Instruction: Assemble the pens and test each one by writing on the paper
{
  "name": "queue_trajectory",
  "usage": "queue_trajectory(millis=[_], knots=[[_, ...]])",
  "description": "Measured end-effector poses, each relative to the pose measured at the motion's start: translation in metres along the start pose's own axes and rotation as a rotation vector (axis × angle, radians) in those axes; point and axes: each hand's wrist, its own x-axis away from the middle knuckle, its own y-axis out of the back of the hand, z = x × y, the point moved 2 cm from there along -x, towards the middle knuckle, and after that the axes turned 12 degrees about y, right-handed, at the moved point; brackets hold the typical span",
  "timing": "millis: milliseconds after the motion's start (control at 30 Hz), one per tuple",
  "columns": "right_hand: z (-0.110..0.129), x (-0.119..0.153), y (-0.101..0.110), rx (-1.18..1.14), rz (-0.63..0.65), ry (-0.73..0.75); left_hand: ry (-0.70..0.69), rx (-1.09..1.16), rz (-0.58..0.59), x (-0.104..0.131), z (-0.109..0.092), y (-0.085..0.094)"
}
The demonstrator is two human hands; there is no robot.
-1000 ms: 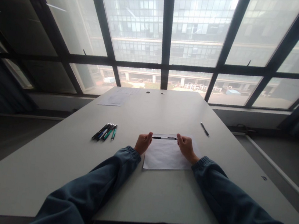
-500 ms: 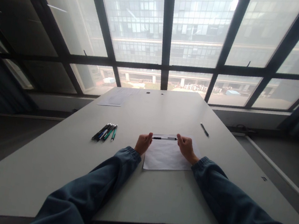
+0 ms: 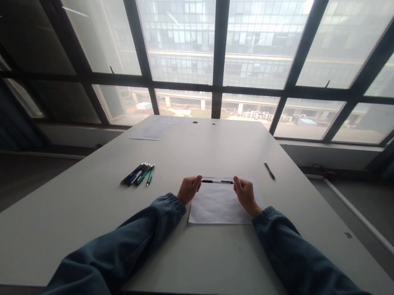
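Fingers (image 3: 198,181) of the left hand (image 3: 188,189) are curled shut around one end of a pen (image 3: 217,182). The right hand (image 3: 244,193) has its fingers closed the same way on the other end. The pen is black and white, and it goes straight across from one hand to the other. It is over the top part of a white paper (image 3: 221,209), but I cannot tell if it touches it. The paper lies flat on a big white table (image 3: 79,228). Off to the left is a bunch of pens (image 3: 138,174), side by side, some dark and some green. One dark pen (image 3: 270,170) lies alone on the right, past the right hand. More papers (image 3: 147,128) are near the far left corner. Both arms have blue sleeves (image 3: 145,228). Big windows (image 3: 260,34) stand behind the table.
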Motion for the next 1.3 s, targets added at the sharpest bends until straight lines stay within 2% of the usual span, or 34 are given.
queue_trajectory(millis=[667,933,1300], knots=[[-0.0005,-0.001,-0.0007,-0.09,-0.021,-0.012,-0.055,0.02,-0.083,-0.0029,-0.0055,0.002],[-0.0024,-0.0018,-0.0015,-0.094,-0.012,-0.023,-0.028,0.031,-0.096,-0.0025,-0.0058,0.0012],[-0.0028,-0.0013,-0.0039,-0.241,-0.003,-0.061,-0.022,0.046,-0.1,-0.0021,-0.0052,-0.0001]])
